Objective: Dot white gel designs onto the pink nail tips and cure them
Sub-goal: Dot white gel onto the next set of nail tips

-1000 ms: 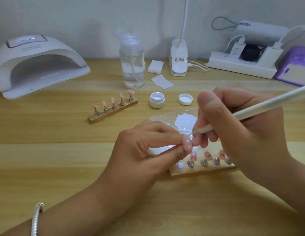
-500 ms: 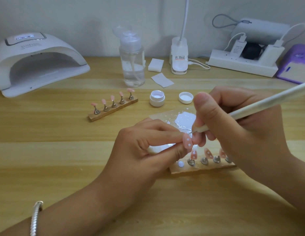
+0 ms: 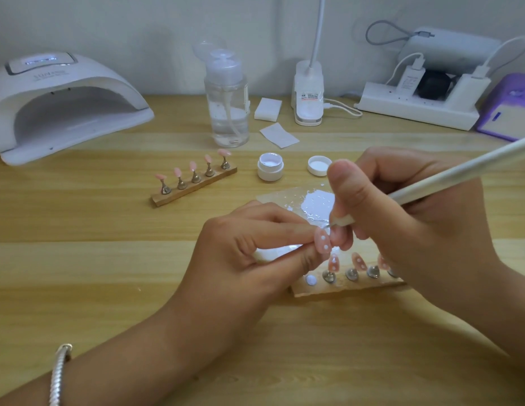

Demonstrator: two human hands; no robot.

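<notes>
Writing: the white dome-shaped curing lamp (image 3: pixel 62 106) at the surface's far left corner bears grey lettering below its lit display, too blurred to read. The sticker on the white desk-lamp base (image 3: pixel 308 95) at the far edge has red and dark print, too small to read.
Left hand (image 3: pixel 249 253): thumb and forefinger pinch a pink almond-shaped nail tip with white dots (image 3: pixel 322 241) near the middle of the surface.
Right hand (image 3: pixel 402 218): fingers curled round a long white dotting pen (image 3: pixel 460 171), gripped like a pencil.
Pen point: at the held tip's upper edge; I cannot tell whether it touches.
Nail tip and hands: the tip stands at the left fingertips, just beside the right hand's fingers.
Near wooden holder strip (image 3: pixel 343 287): just below the held tip, partly under the right hand, carrying dotted pink tips on metal stands.
Far wooden holder strip (image 3: pixel 194 189): left of centre, five plain pink tips.
Gel: small open white jar (image 3: pixel 270 169) and its white lid (image 3: pixel 319 166) stand beyond the hands; a clear palette sheet smeared with white gel (image 3: pixel 318 200) lies between them and the hands.
</notes>
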